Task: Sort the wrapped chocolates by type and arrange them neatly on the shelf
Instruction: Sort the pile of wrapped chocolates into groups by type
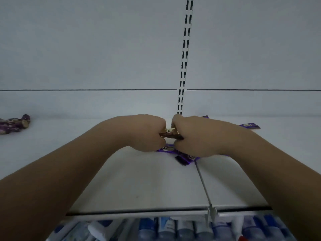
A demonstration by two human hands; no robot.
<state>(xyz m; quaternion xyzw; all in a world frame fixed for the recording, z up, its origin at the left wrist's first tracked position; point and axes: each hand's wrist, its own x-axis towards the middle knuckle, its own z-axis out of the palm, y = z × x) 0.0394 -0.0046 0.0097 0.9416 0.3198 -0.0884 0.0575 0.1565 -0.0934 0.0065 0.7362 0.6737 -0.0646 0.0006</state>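
Note:
My left hand (147, 133) and my right hand (192, 136) meet at the back middle of the white shelf (139, 180). Between them they grip a small stack of brown-wrapped chocolates (171, 134), each hand curled round one end. Flat purple-wrapped chocolates (184, 158) lie on the shelf just under and in front of my hands, partly hidden by them. Another purple wrapped chocolate (250, 126) lies behind my right wrist. At the far left a heap of purple twist-wrapped chocolates (13, 125) sits against the back wall.
A slotted upright rail (185, 58) runs up the white back panel. A thin divider seam (203, 181) splits the shelf from back to front. Below the shelf's front edge (139, 213), a lower shelf holds blue and white tubes (173, 228).

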